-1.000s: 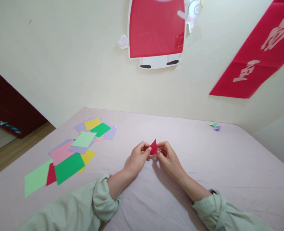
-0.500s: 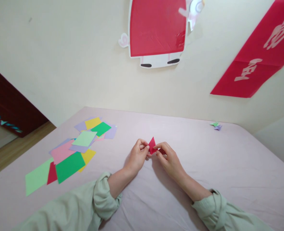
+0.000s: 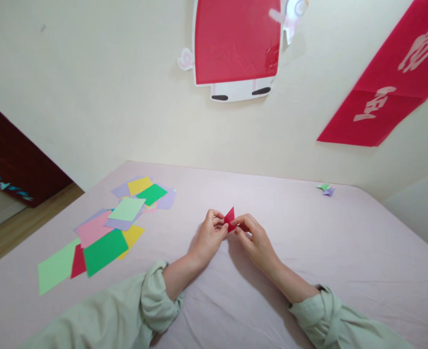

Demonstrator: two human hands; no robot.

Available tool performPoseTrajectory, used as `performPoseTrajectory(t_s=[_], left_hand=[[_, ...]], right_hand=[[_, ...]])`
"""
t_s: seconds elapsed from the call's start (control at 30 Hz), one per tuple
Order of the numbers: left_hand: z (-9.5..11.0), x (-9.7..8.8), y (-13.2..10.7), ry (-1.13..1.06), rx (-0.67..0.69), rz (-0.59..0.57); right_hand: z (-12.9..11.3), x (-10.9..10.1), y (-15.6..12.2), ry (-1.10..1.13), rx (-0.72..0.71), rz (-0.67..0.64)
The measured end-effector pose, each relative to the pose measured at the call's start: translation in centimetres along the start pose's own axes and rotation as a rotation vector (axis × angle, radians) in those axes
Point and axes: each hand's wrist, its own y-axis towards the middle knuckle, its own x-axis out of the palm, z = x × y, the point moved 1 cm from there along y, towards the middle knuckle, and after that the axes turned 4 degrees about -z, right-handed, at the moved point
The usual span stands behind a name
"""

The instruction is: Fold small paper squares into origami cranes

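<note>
A small folded red paper (image 3: 230, 217) with a pointed top stands between my two hands, just over the pale cloth-covered surface (image 3: 272, 203). My left hand (image 3: 211, 236) pinches its left side, with the thumb against the lower left of the paper. From the other side, my right hand (image 3: 253, 238) grips the right edge between thumb and bent fingers. The fingertips hide part of the folds. Both hands are closed.
Coloured paper sheets, among them a green one (image 3: 105, 252) and a pink one (image 3: 95, 229), overlap on the left. Small folded green (image 3: 323, 186) and purple (image 3: 328, 192) papers lie at the far right. A wall (image 3: 145, 121) rises behind.
The red paper's tip has shifted slightly to the right. My left thumb has moved a little right and lower on the paper; my right hand stays nearly where it was.
</note>
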Motion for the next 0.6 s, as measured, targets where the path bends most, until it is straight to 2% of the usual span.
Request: performPoseTrajectory(t_s=[0.23,0.6], left_hand=[[0.7,0.1,-0.1,-0.084,-0.018,-0.023],[1.5,0.4,-0.3,-0.107,-0.036,0.000]], right_hand=[[0.4,0.0,0.0,-0.014,0.039,0.013],[0.6,0.1,0.1,-0.008,0.060,0.023]])
